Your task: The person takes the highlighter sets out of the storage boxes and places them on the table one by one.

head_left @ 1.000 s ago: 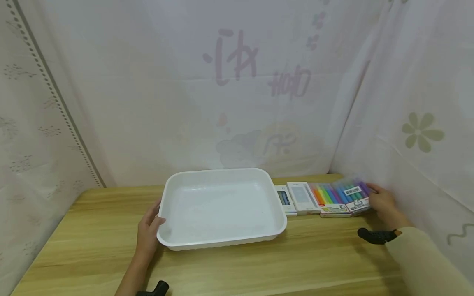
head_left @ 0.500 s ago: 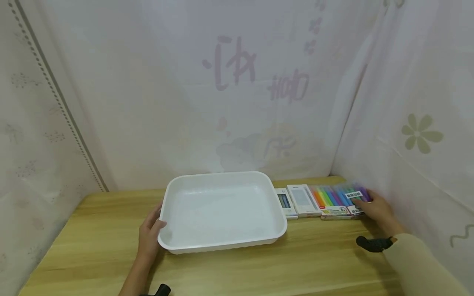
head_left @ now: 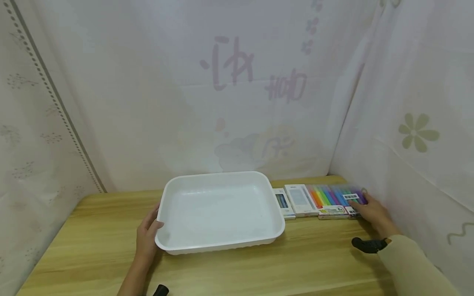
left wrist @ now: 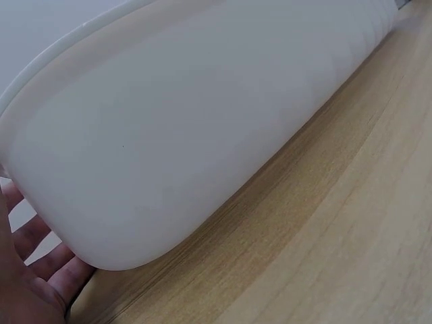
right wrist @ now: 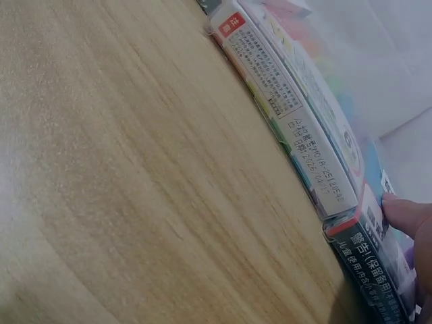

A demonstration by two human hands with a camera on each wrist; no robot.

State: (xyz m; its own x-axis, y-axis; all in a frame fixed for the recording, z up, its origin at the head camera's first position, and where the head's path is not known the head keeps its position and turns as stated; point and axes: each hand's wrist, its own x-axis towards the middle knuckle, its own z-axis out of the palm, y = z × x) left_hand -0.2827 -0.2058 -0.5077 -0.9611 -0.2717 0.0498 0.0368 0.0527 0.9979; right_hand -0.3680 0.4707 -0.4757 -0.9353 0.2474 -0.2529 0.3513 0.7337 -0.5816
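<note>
A large white tray [head_left: 218, 248] sits on the wooden table in the head view. My left hand [head_left: 147, 235] holds its left end, thumb over the rim and fingers along the outer wall; the left wrist view shows those fingers [left wrist: 57, 270] against the tray's corner. At the right end of a row of flat packs lies a clear-fronted pack of coloured sticks [head_left: 345, 192], blue to purple. My right hand [head_left: 375, 213] grips that pack at its right side, its thumb [right wrist: 401, 212] on top; the other fingers are mostly hidden.
Left of the held pack lie a rainbow-coloured pack [head_left: 326, 197], a white box [head_left: 300, 201] and another white box [head_left: 286, 211] partly behind the tray's right rim. Curtains hang behind the table [head_left: 92, 230] and close along its right side.
The right-end pack, tilted at first, now lies level beside the rainbow-coloured pack. My right thumb has moved onto its top. The left hand and tray look unchanged.
</note>
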